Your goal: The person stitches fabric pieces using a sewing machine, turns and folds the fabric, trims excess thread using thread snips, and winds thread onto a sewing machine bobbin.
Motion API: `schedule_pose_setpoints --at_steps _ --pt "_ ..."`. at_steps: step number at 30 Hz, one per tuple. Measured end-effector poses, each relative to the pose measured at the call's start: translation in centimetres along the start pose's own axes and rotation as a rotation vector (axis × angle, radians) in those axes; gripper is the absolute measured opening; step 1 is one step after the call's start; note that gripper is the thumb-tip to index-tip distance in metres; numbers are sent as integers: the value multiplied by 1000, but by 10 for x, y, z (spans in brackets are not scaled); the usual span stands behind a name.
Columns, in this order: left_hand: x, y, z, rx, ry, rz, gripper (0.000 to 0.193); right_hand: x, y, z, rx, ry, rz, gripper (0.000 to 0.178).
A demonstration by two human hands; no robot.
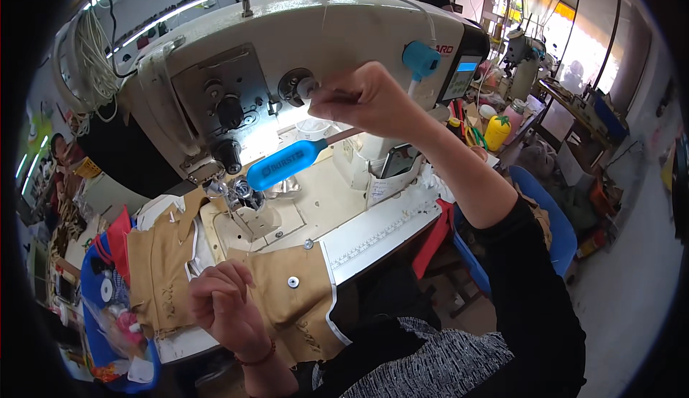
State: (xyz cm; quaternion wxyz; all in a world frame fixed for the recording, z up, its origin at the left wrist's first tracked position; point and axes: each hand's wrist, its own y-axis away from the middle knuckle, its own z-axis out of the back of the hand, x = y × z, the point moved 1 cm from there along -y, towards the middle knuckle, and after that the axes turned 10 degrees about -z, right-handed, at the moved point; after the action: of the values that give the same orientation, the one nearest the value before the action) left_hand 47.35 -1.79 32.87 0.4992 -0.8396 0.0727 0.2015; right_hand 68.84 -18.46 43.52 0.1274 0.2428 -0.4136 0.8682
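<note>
The white sewing machine [359, 35] spans the far side of the desk [395, 234]; were something to set it running while I reach across its front, I think my sleeve could catch. The tan cloth [276, 272] drapes over the near edge in front of the machine, so its weight could drag it off. My right hand [359, 100] is raised at the machine's face, fingers bunched by a round fitting [289, 89]; I cannot tell whether they grip it, and a slip could scrape my knuckles. My left hand [226, 305] is loosely curled over the cloth, nearer me than the machine, holding nothing I can see. The small metal spool [293, 282] lies loose on that cloth before the machine; one tug could send it rolling.
</note>
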Motion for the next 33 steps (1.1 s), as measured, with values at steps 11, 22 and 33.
schedule_pose_setpoints --at_steps 11,22,33 --pt "-2 -2 10 -5 0 -23 17 7 0 0 -63 95 -132 9" --pt "0 0 14 27 -5 -3 18 21 -21 -3 -295 341 365 2" --pt "2 -4 13 47 1 -1 19 2 -4 5 -13 146 119 4"
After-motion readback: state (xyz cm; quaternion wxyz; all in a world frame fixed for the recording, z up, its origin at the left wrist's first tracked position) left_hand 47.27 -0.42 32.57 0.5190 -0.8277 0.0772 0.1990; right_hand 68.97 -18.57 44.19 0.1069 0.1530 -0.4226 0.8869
